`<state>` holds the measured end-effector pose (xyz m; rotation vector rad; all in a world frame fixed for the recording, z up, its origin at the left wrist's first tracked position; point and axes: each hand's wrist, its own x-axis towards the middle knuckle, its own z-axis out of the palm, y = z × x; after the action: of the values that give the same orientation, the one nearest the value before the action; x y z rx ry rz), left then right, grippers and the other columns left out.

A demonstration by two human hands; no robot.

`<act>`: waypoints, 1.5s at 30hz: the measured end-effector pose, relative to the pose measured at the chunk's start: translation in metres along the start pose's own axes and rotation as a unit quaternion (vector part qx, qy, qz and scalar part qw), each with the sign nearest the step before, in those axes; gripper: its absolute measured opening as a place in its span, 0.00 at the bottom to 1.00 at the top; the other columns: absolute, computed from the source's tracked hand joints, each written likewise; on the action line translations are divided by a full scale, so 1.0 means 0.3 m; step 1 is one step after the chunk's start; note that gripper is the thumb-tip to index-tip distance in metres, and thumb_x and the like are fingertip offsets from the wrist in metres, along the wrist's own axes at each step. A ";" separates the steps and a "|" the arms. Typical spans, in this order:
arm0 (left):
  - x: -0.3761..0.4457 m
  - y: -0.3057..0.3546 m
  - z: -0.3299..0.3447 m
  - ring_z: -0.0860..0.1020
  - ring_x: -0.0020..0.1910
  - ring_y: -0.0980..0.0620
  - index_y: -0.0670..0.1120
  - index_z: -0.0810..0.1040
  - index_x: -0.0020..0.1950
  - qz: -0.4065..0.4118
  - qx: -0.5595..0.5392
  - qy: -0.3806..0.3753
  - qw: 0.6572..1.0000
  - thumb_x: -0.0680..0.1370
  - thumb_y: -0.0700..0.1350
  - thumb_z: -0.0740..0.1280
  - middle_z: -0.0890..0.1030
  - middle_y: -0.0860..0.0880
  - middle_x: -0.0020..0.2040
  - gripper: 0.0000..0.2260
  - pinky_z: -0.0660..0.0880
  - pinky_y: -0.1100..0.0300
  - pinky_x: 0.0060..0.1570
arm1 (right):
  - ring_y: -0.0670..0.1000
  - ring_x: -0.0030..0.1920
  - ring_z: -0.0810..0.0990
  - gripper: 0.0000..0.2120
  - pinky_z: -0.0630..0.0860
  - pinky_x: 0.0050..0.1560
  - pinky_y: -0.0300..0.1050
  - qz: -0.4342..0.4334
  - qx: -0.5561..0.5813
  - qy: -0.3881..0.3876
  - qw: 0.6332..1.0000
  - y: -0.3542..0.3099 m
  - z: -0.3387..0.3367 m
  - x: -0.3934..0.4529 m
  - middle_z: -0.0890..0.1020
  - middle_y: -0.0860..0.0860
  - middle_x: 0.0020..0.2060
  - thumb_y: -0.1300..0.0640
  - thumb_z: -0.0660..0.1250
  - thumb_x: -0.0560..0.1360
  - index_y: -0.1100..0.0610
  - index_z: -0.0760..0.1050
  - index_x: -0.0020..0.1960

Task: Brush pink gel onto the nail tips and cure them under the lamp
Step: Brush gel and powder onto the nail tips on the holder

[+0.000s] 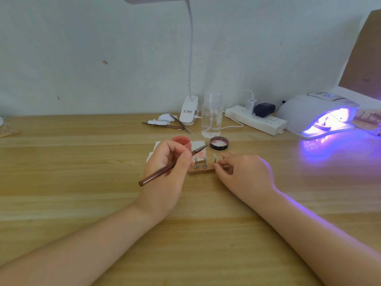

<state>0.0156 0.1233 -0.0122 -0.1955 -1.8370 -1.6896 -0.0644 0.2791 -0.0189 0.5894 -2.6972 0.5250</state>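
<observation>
My left hand (168,172) grips a brown brush (165,169), its tip pointing up-right toward a black jar lid (219,143). Behind that hand stands an open pink gel jar (181,141). A small wooden holder (203,171) in the middle of the table carries three nail tips (204,157) on metal stands. My right hand (243,172) pinches the holder's right end. At the right, the white curing lamp (317,114) glows purple, with another holder inside it.
White tissue (198,145) lies under the jar. At the back stand a clear pump bottle (212,114), a clip desk lamp (188,112), a power strip (255,120), and spare brushes (165,125) on wipes. The wall runs close behind.
</observation>
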 end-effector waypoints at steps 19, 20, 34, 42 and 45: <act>-0.004 0.006 0.002 0.77 0.48 0.54 0.57 0.76 0.38 -0.007 0.012 -0.006 1.000 0.74 0.45 0.64 0.78 0.48 0.45 0.08 0.72 0.59 0.50 | 0.51 0.56 0.79 0.17 0.77 0.49 0.47 -0.066 -0.056 -0.040 0.995 -0.023 -0.008 0.007 0.81 0.48 0.53 0.46 0.54 0.81 0.50 0.79 0.54; -0.004 0.007 0.001 0.76 0.48 0.54 0.57 0.76 0.38 -0.006 0.013 -0.006 1.000 0.74 0.45 0.64 0.78 0.48 0.45 0.07 0.72 0.58 0.50 | 0.51 0.52 0.80 0.16 0.77 0.46 0.46 -0.067 -0.048 -0.031 0.996 -0.022 -0.008 0.005 0.81 0.48 0.49 0.46 0.54 0.80 0.50 0.79 0.52; -0.013 0.000 0.003 0.79 0.56 0.58 0.50 0.74 0.45 0.043 0.039 -0.045 0.997 0.75 0.41 0.65 0.81 0.56 0.50 0.04 0.74 0.66 0.52 | 0.42 0.35 0.78 0.02 0.72 0.37 0.28 -0.011 0.292 0.104 0.951 -0.033 -0.035 -0.028 0.81 0.44 0.30 0.60 0.72 0.71 0.56 0.81 0.40; -0.020 0.010 0.010 0.77 0.49 0.69 0.54 0.74 0.44 0.102 0.121 -0.038 0.987 0.74 0.39 0.66 0.80 0.67 0.44 0.09 0.69 0.76 0.47 | 0.38 0.34 0.79 0.06 0.72 0.38 0.27 0.014 0.371 0.066 0.926 -0.043 -0.036 -0.037 0.83 0.40 0.33 0.56 0.73 0.70 0.45 0.82 0.40; -0.021 0.011 0.011 0.77 0.48 0.69 0.54 0.74 0.44 0.107 0.132 -0.039 0.985 0.73 0.39 0.66 0.79 0.68 0.44 0.09 0.69 0.76 0.47 | 0.37 0.34 0.79 0.04 0.72 0.38 0.27 0.015 0.369 0.077 0.926 -0.042 -0.039 -0.036 0.83 0.39 0.32 0.57 0.73 0.70 0.48 0.84 0.43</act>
<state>0.0211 0.1287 -0.0125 -0.3374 -1.9971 -1.2958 -0.0465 0.2767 -0.0095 0.6460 -2.3006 1.5496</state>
